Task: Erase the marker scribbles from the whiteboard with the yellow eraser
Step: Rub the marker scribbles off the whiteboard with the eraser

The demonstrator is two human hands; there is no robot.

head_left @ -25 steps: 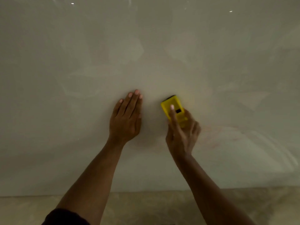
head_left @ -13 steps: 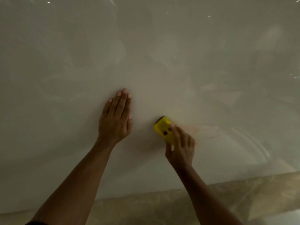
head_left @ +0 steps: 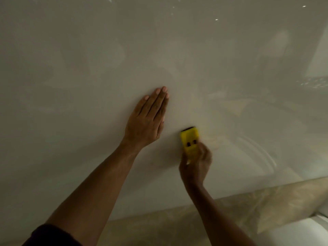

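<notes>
A large glossy whiteboard fills most of the head view. My right hand grips the yellow eraser by its lower end and presses it flat on the board, just right of centre. Faint reddish marker smears lie on the board right of the eraser. My left hand rests flat on the board, fingers together and pointing up, a short way left of the eraser and holding nothing.
Below the board's lower edge runs a beige marbled surface. A white object shows at the bottom right corner. Light reflections dot the board's top.
My right hand slid the eraser down the board from its higher spot and then slightly right. My left hand stayed flat on the board. The camera shifted.
</notes>
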